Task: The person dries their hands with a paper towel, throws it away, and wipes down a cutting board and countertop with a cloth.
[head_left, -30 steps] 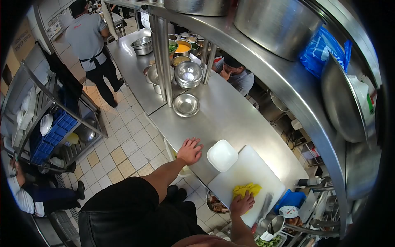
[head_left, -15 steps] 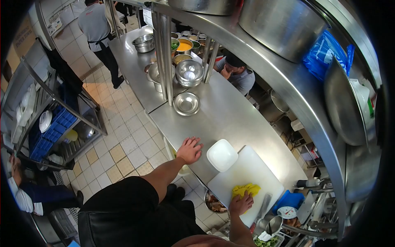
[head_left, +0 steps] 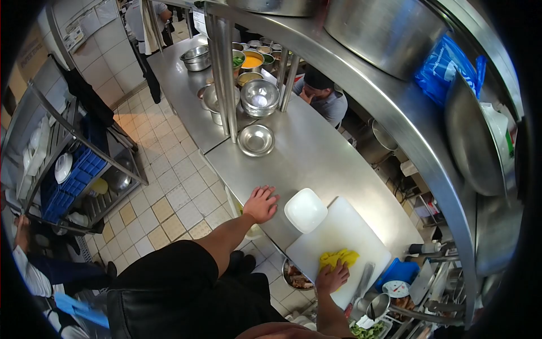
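Observation:
My left hand (head_left: 261,204) lies flat on the steel counter (head_left: 316,161) near its front edge, fingers stretched out and holding nothing. To its right stands a white square bowl (head_left: 305,211), touching or very close to a white cutting board (head_left: 339,226). On the board, a crumpled yellow cloth (head_left: 340,258) is under my right hand (head_left: 333,277), whose fingers are bent over it. A knife (head_left: 365,277) lies along the board's right edge, beside the right hand.
Steel bowls (head_left: 256,139) and pots stand farther along the counter beneath an overhead shelf (head_left: 389,104). A co-worker (head_left: 324,99) is behind the counter. Blue crates (head_left: 73,181) sit on a rack at left. A pan of food (head_left: 294,277) is below the board.
The co-worker at the upper left has moved farther away. A light blue object has come into view at the lower left. Both my hands and the cloth look almost unmoved.

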A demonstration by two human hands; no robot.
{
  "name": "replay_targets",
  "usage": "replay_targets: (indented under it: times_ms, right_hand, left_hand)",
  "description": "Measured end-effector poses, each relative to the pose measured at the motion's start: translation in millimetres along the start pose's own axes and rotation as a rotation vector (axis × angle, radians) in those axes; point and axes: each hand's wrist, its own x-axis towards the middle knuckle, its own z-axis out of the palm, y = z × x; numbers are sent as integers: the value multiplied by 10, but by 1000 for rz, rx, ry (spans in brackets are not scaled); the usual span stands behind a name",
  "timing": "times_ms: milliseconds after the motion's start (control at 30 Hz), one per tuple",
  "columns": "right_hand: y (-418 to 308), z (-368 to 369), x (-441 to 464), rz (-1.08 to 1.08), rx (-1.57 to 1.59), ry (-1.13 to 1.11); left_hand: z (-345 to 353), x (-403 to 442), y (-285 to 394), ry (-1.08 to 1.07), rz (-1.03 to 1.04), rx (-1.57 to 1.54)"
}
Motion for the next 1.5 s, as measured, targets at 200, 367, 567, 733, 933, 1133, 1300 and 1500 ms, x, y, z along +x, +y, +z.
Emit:
replay_targets:
  times_ms: [200,367,567,733,933,1133,1300,1500]
  right_hand:
    - [-13,-2,11,22,-2,-19]
    - [-25,-22,23,38,-6,-48]
    - [-66,-81,34,36,-4,-58]
    - [-100,-110,37,36,-4,-51]
    - [-94,-109,36,26,1,-38]
    - [-90,-98,40,32,-5,-39]
    - [-81,-101,38,37,11,-49]
    - [-86,-112,30,25,-4,-34]
  left_hand:
    - [-3,8,-5,-14,-5,2]
    - [-17,2,-4,-10,0,-5]
    - [-8,14,-17,-19,0,-6]
    - [29,13,-30,-34,-10,7]
    - [-1,14,-11,-44,-14,13]
    - [3,17,-18,-34,-7,2]
    - [1,12,-15,-13,0,-6]
    - [3,7,-13,-3,7,-20]
